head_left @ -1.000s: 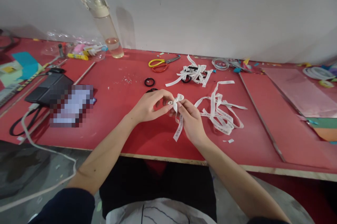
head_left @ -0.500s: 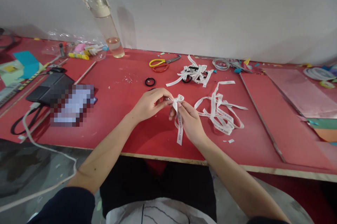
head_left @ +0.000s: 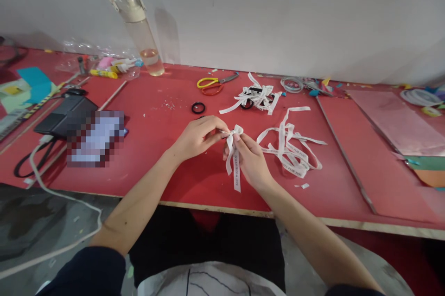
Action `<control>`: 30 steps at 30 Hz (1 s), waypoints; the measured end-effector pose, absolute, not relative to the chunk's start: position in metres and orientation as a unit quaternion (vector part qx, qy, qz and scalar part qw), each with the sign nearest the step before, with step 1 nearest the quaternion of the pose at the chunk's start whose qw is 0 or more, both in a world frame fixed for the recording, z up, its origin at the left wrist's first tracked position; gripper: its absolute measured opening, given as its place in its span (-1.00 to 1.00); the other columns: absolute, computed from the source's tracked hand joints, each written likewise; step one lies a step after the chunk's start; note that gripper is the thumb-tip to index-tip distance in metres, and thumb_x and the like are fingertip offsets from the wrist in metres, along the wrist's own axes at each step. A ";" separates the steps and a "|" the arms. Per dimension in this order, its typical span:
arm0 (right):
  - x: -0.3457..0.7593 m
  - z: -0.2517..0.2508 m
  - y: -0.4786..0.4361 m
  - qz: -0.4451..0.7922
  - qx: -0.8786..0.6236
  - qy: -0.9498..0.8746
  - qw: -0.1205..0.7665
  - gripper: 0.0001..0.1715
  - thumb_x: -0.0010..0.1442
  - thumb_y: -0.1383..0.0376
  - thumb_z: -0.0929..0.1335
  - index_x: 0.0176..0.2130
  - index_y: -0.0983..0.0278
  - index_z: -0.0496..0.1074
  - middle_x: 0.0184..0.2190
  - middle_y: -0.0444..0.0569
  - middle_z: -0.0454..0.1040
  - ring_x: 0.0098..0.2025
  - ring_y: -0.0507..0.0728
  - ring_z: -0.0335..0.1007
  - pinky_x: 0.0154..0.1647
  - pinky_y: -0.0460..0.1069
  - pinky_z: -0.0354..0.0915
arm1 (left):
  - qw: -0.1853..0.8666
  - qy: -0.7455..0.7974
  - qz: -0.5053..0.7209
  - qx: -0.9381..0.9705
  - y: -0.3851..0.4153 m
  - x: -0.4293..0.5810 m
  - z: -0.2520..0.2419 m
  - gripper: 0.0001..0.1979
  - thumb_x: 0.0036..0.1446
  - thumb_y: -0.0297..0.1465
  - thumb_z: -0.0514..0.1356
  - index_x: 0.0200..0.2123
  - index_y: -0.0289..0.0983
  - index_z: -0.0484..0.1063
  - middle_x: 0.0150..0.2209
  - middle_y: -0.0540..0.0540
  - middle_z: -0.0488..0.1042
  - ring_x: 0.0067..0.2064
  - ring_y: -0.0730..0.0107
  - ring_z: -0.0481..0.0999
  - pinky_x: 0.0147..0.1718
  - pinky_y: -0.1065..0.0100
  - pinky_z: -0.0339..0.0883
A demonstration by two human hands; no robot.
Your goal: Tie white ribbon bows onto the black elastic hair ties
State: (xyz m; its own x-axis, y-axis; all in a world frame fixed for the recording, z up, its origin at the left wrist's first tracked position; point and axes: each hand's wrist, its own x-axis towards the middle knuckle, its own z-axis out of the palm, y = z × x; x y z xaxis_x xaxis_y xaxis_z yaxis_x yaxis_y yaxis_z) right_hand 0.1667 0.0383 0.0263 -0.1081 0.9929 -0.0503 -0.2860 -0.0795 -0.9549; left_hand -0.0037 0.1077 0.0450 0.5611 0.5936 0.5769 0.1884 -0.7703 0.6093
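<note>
Both our left hand (head_left: pixel 198 137) and right hand (head_left: pixel 253 157) pinch the white bow (head_left: pixel 238 129) between nearly closed fingers, above the table's (head_left: pixel 139 152) near side, probably steadying its loops while tails hang.

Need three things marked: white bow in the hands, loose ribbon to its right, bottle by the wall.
White bow (head_left: pixel 237 170): head view, on its printed hanging tail.
Loose ribbon (head_left: pixel 292 169): head view, on its nearest printed stretch.
Bottle (head_left: pixel 142 38): head view, on its clear body.
</note>
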 end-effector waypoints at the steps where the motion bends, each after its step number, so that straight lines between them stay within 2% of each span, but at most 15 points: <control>1: 0.167 0.025 0.039 0.604 -0.413 -0.429 0.529 -0.63 0.31 -0.01 0.33 -0.28 0.23 0.40 -0.51 -0.18 0.38 -0.55 -0.04 0.29 -0.48 -0.11 0.28 | 0.256 0.237 0.405 0.845 0.107 -0.003 0.044 -0.90 0.31 -0.33 0.20 -0.21 -0.24 0.45 -0.26 -0.07 0.56 -0.29 0.48 0.50 -0.36 0.46 0.35; 4: 0.167 0.023 0.040 0.588 -0.415 -0.439 0.538 -0.65 0.31 0.00 0.33 -0.24 0.23 0.43 -0.49 -0.18 0.38 -0.50 -0.04 0.33 -0.43 -0.12 0.29 | 0.269 0.242 0.408 0.838 0.108 -0.002 0.042 -0.89 0.29 -0.32 0.22 -0.21 -0.24 0.44 -0.23 -0.08 0.56 -0.28 0.48 0.51 -0.39 0.47 0.34; 10: 0.167 0.025 0.039 0.549 -0.434 -0.483 0.526 -0.68 0.34 0.05 0.31 -0.16 0.21 0.49 -0.46 -0.15 0.43 -0.44 -0.02 0.37 -0.32 -0.08 0.35 | 0.239 0.254 0.432 0.832 0.109 -0.002 0.041 -0.87 0.29 -0.32 0.23 -0.28 -0.25 0.49 -0.30 -0.06 0.60 -0.34 0.50 0.50 -0.39 0.47 0.33; 15: 0.168 0.029 0.038 0.503 -0.456 -0.524 0.514 -0.62 0.34 -0.01 0.30 -0.21 0.23 0.48 -0.49 -0.15 0.42 -0.44 0.00 0.36 -0.27 -0.06 0.36 | 0.234 0.270 0.435 0.826 0.108 -0.004 0.042 -0.79 0.31 -0.26 0.21 -0.30 -0.26 0.52 -0.37 -0.06 0.61 -0.35 0.46 0.54 -0.39 0.45 0.34; 21: 0.167 0.030 0.034 0.508 -0.456 -0.530 0.504 -0.60 0.34 -0.04 0.28 -0.24 0.23 0.43 -0.58 -0.19 0.35 -0.53 -0.01 0.26 -0.45 -0.08 0.21 | 0.383 0.279 0.464 0.749 0.105 -0.001 0.047 -0.77 0.24 -0.23 0.27 -0.33 -0.29 0.51 -0.44 -0.04 0.60 -0.43 0.51 0.56 -0.45 0.50 0.39; 24: 0.167 0.032 0.034 0.518 -0.427 -0.531 0.518 -0.60 0.34 -0.02 0.29 -0.32 0.23 0.37 -0.62 -0.22 0.28 -0.56 -0.03 0.21 -0.46 -0.08 0.21 | 0.438 0.276 0.470 0.715 0.104 0.002 0.049 -0.72 0.22 -0.19 0.28 -0.35 -0.31 0.48 -0.44 -0.07 0.60 -0.45 0.49 0.57 -0.48 0.49 0.40; 28: 0.166 0.032 0.036 0.508 -0.437 -0.536 0.513 -0.62 0.35 0.01 0.29 -0.31 0.24 0.37 -0.59 -0.20 0.32 -0.51 -0.01 0.28 -0.37 -0.06 0.27 | 0.433 0.297 0.471 0.709 0.105 0.004 0.048 -0.71 0.23 -0.17 0.27 -0.33 -0.30 0.45 -0.43 -0.07 0.60 -0.44 0.50 0.56 -0.47 0.48 0.40; 30: 0.166 0.032 0.036 0.473 -0.461 -0.530 0.532 -0.69 0.34 0.04 0.32 -0.24 0.23 0.38 -0.49 -0.16 0.39 -0.44 0.00 0.35 -0.29 -0.04 0.32 | 0.403 0.311 0.475 0.718 0.105 0.004 0.046 -0.74 0.23 -0.19 0.28 -0.33 -0.29 0.45 -0.41 -0.05 0.60 -0.44 0.51 0.55 -0.48 0.50 0.37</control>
